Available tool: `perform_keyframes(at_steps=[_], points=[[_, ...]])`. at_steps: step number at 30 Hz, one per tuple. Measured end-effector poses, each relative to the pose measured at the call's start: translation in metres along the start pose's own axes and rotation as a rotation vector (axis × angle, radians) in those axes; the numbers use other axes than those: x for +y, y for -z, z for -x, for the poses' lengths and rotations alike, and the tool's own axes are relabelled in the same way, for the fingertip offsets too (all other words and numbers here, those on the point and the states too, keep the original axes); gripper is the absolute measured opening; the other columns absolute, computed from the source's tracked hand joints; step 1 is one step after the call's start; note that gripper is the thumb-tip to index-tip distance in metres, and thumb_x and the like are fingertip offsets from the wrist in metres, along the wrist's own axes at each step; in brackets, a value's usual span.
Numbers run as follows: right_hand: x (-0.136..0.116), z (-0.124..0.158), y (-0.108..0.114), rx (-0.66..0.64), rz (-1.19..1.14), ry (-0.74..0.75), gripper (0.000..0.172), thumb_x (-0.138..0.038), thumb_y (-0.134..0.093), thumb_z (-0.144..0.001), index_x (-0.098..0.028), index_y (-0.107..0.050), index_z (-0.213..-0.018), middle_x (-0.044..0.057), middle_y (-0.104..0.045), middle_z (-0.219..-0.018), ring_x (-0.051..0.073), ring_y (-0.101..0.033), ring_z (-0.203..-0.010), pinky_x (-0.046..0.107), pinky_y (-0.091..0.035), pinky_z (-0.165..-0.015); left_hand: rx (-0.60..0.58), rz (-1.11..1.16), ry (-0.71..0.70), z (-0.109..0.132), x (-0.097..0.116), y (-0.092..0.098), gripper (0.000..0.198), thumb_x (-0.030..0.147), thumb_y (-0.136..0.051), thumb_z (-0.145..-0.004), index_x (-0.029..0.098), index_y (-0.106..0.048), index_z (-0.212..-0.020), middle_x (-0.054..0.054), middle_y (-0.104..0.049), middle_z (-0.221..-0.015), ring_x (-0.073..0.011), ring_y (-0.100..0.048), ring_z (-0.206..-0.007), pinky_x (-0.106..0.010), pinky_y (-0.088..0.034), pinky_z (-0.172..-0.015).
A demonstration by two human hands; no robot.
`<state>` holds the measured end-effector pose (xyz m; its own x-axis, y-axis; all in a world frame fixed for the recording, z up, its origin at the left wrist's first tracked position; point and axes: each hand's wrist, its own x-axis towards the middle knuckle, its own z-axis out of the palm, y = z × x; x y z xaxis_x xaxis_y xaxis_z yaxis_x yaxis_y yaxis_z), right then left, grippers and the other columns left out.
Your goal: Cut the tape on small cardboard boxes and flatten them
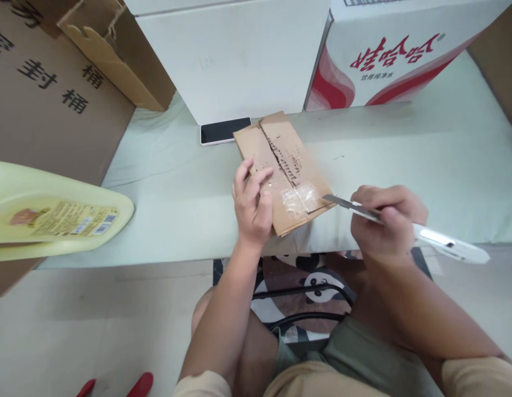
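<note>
A flat brown cardboard box [299,160] lies at an angle on the pale green cloth, with a torn, ragged strip along its top and clear tape near its front end. My left hand [254,207] grips the box's left side, fingers bent over the top. In my right hand [388,220] is a white utility knife [449,243], held in a closed fist. Its extended blade points left, and the tip meets or hovers just over the box's front right corner; contact is hard to tell. A phone [222,131] with a dark screen lies behind the box, partly covered by it.
White cartons [239,60] stand along the back, one with red lettering [394,52]. At left are a large brown carton [44,94] and a yellow bottle [61,212]. The cloth-covered surface [168,220] ends at its front edge above my knees. A patterned mat [317,286] shows below.
</note>
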<state>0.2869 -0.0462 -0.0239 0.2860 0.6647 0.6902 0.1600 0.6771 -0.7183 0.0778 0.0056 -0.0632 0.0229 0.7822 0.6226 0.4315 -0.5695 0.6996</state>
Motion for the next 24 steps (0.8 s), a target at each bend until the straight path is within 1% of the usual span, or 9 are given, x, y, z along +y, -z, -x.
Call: perform_keyframes(at_steps=[2,4,6,8,12,14,16,20,24], points=[[0.013,0.002,0.005,0.095,0.008,-0.072,0.030,-0.052,-0.057,-0.097,-0.027,-0.060,-0.081,-0.007,-0.045,-0.048,0.012,-0.035,-0.033,0.028,-0.025,-0.036,-0.012,0.013,-0.026,0.000,-0.004,0.002,0.050,0.059,-0.038,-0.105,0.025,-0.068,-0.127,-0.014,-0.054,-0.151,-0.0306,-0.053,-0.144,-0.052,-0.043,-0.123],[0.026,0.006,0.010,0.140,0.061,-0.178,0.033,-0.057,-0.051,-0.101,-0.027,-0.058,-0.088,-0.007,-0.048,-0.050,0.013,-0.039,-0.034,0.027,-0.026,-0.036,-0.041,0.027,-0.039,-0.001,-0.006,0.005,0.049,0.059,-0.040,-0.104,0.026,-0.067,-0.129,-0.014,-0.053,-0.152,-0.0310,-0.052,-0.145,-0.052,-0.042,-0.123],[0.036,0.012,0.014,0.127,0.130,-0.237,0.028,-0.055,-0.057,-0.101,-0.027,-0.057,-0.095,-0.006,-0.055,-0.058,0.012,-0.046,-0.039,0.026,-0.030,-0.038,-0.084,0.032,-0.034,0.000,-0.005,0.007,0.053,0.063,-0.039,-0.103,0.027,-0.064,-0.133,-0.014,-0.049,-0.156,-0.0324,-0.048,-0.149,-0.053,-0.042,-0.123],[0.042,0.016,0.014,0.101,0.195,-0.230,0.026,-0.051,-0.066,-0.097,-0.028,-0.057,-0.102,-0.003,-0.063,-0.073,0.012,-0.055,-0.048,0.026,-0.037,-0.042,-0.120,0.036,-0.050,0.001,-0.003,0.007,0.060,0.070,-0.036,-0.101,0.029,-0.060,-0.139,-0.014,-0.043,-0.161,-0.0351,-0.042,-0.154,-0.056,-0.040,-0.124],[0.045,0.023,0.006,0.035,0.233,-0.145,0.030,-0.052,-0.067,-0.096,-0.030,-0.056,-0.113,0.003,-0.071,-0.094,0.018,-0.071,-0.075,0.031,-0.057,-0.063,-0.165,0.106,-0.190,0.003,0.002,-0.001,0.076,0.083,-0.047,-0.089,0.034,-0.051,-0.147,-0.012,-0.036,-0.166,-0.0387,-0.032,-0.159,-0.060,-0.028,-0.130],[0.043,0.025,0.002,0.002,0.211,-0.143,0.030,-0.054,-0.063,-0.099,-0.031,-0.056,-0.116,0.005,-0.073,-0.102,0.021,-0.075,-0.087,0.036,-0.062,-0.076,-0.186,0.143,-0.236,0.003,0.003,-0.004,0.088,0.087,-0.055,-0.082,0.034,-0.045,-0.152,-0.013,-0.033,-0.167,-0.0394,-0.030,-0.160,-0.060,-0.024,-0.131],[0.042,0.027,-0.001,-0.009,0.184,-0.163,0.029,-0.055,-0.061,-0.100,-0.032,-0.055,-0.118,0.006,-0.075,-0.109,0.022,-0.077,-0.095,0.039,-0.063,-0.083,-0.204,0.167,-0.246,0.002,0.002,-0.004,0.096,0.085,-0.062,-0.079,0.032,-0.040,-0.156,-0.015,-0.033,-0.168,-0.0404,-0.031,-0.159,-0.062,-0.022,-0.131],[0.041,0.030,-0.001,-0.018,0.140,-0.187,0.029,-0.055,-0.061,-0.100,-0.033,-0.056,-0.117,0.006,-0.076,-0.113,0.024,-0.078,-0.098,0.042,-0.065,-0.085,-0.249,0.225,-0.220,-0.003,-0.002,0.003,0.096,0.071,-0.071,-0.082,0.028,-0.034,-0.159,-0.018,-0.040,-0.163,-0.0396,-0.037,-0.156,-0.061,-0.027,-0.130],[0.040,0.030,-0.002,-0.045,0.114,-0.204,0.027,-0.053,-0.062,-0.100,-0.031,-0.057,-0.115,0.007,-0.077,-0.111,0.024,-0.079,-0.098,0.043,-0.065,-0.086,-0.215,0.243,-0.187,-0.006,-0.009,0.009,0.092,0.073,-0.066,-0.085,0.028,-0.036,-0.159,-0.017,-0.047,-0.160,-0.0375,-0.044,-0.153,-0.054,-0.040,-0.125]])
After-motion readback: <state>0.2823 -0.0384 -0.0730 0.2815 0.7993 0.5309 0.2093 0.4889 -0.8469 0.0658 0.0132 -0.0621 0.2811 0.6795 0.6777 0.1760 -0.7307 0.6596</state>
